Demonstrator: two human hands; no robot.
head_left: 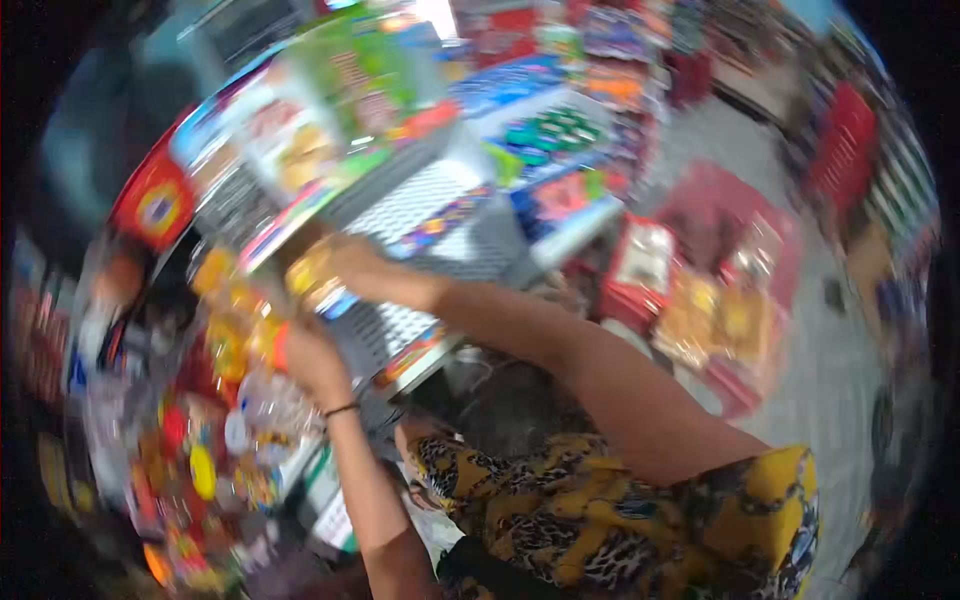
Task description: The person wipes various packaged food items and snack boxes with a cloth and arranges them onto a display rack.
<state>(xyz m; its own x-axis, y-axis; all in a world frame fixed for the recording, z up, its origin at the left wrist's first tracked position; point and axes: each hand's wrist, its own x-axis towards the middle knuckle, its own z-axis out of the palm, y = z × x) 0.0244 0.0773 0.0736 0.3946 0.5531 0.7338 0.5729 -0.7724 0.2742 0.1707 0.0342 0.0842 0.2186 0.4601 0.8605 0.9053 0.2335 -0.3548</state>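
My left hand, with a dark band on the wrist, is closed at the orange cap end of a bottle of yellow-orange drink. Motion blur softens its fingers. My right hand reaches across to the left and is closed around a small yellow item with some blue on it, too blurred to name. Beneath the right hand is a grey perforated basket, where a strip of colourful packets lies. More yellow-orange bottles stand just left of both hands.
Clear plastic bottles and colourful jars crowd the lower left. Green and white packs stand behind the basket. A box of green packets sits to its right. On the floor, a pink bag lies with bread-like packages.
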